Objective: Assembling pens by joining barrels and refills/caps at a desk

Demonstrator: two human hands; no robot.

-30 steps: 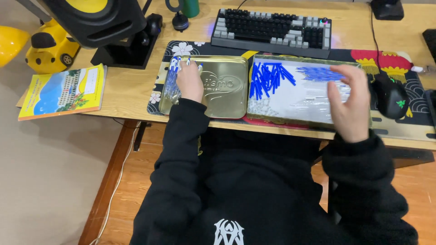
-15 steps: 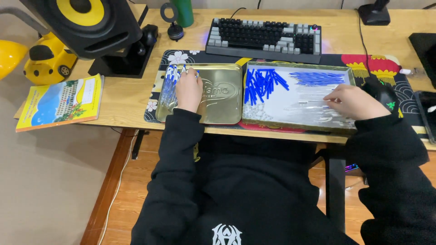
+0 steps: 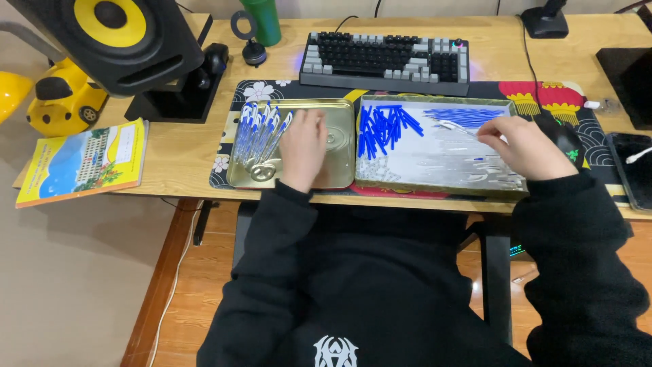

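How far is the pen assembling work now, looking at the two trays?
Done: a row of finished blue-capped pens lies in the gold metal tray. In hand: the right hand pinches one clear pen barrel over the grey tray; the left hand rests flat in the gold tray. Left: a pile of loose blue caps, thin blue refills and clear barrels remain.

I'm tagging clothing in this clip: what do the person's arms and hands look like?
Both arms wear long black sweatshirt sleeves with ribbed cuffs at the wrists. The left hand and right hand are bare: no gloves, rings or watch show. A white emblem marks the garment's front.
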